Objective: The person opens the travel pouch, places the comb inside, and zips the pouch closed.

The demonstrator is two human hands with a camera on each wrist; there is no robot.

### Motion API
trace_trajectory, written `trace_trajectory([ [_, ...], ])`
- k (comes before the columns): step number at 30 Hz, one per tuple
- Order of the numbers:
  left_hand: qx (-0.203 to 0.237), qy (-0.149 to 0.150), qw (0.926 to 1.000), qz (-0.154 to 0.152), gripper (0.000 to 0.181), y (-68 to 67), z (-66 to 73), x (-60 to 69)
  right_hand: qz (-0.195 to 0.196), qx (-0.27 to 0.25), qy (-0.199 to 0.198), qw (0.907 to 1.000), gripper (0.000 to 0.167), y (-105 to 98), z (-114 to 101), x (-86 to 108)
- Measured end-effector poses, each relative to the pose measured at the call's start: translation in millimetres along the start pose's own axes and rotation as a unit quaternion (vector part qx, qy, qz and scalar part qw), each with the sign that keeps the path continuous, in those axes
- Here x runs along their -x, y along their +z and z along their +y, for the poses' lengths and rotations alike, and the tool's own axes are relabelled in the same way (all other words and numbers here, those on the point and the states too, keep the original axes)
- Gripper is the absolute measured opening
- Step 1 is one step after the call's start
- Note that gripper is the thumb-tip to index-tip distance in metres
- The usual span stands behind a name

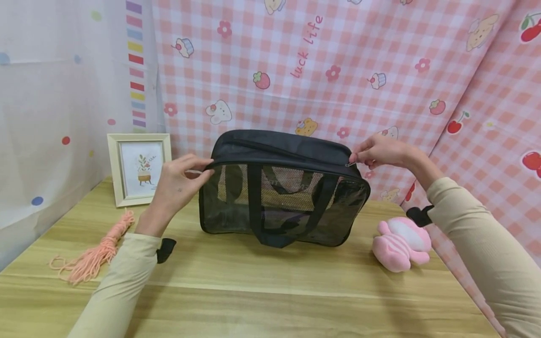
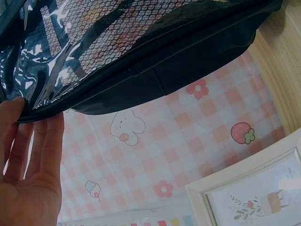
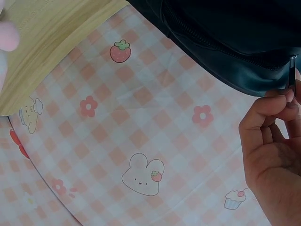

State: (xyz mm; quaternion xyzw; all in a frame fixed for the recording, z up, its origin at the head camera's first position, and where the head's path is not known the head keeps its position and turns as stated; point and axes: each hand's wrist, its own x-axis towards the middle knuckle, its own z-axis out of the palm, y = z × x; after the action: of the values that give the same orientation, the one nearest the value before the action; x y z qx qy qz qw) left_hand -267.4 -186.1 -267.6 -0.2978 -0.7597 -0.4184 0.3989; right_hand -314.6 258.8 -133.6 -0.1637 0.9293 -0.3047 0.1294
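Observation:
A black bag (image 1: pixel 236 220) with clear and mesh panels and two strap handles stands upright on the wooden table. Its upper left edge is pinched between thumb and fingers of my left hand (image 1: pixel 179 180), which the left wrist view also shows at the bag's corner. At the top right end, my right hand (image 1: pixel 382 151) pinches the metal zipper pull (image 3: pixel 292 70). The zipper (image 3: pixel 207 42) runs along the black top. What lies inside the bag is hard to make out through the dark panels.
A cream picture frame (image 1: pixel 113 173) stands behind my left hand. An orange rope bundle (image 1: pixel 99 251) lies at the table's left. On the right, below my right forearm, is a pink plush toy (image 1: pixel 397 249). A pink checked cloth (image 1: pixel 262 42) hangs behind the table (image 1: pixel 236 295).

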Motion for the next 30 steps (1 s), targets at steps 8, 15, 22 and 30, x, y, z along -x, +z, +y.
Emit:
trace_trajectory([
  [8,0.004,-0.001,1.0,0.002,0.021,-0.3,0.6,-0.2,0.002,0.003,-0.004,1.0,0.023,-2.3,-0.5,2.4],
  [15,0.012,-0.003,0.9999,-0.002,0.021,1.6,1.3,-0.8,0.004,0.005,-0.01,0.9999,0.023,-7.6,6.8,7.6],
  [22,0.008,-0.003,1.0,-0.002,0.02,1.9,-0.1,-0.9,0.003,-0.009,-0.003,1.0,0.023,-9.1,13.9,10.6],
  [30,0.005,-0.002,1.0,-0.003,0.021,1.6,-0.1,-0.3,0.009,-0.001,0.006,0.9999,0.021,-9.0,18.2,12.1],
])
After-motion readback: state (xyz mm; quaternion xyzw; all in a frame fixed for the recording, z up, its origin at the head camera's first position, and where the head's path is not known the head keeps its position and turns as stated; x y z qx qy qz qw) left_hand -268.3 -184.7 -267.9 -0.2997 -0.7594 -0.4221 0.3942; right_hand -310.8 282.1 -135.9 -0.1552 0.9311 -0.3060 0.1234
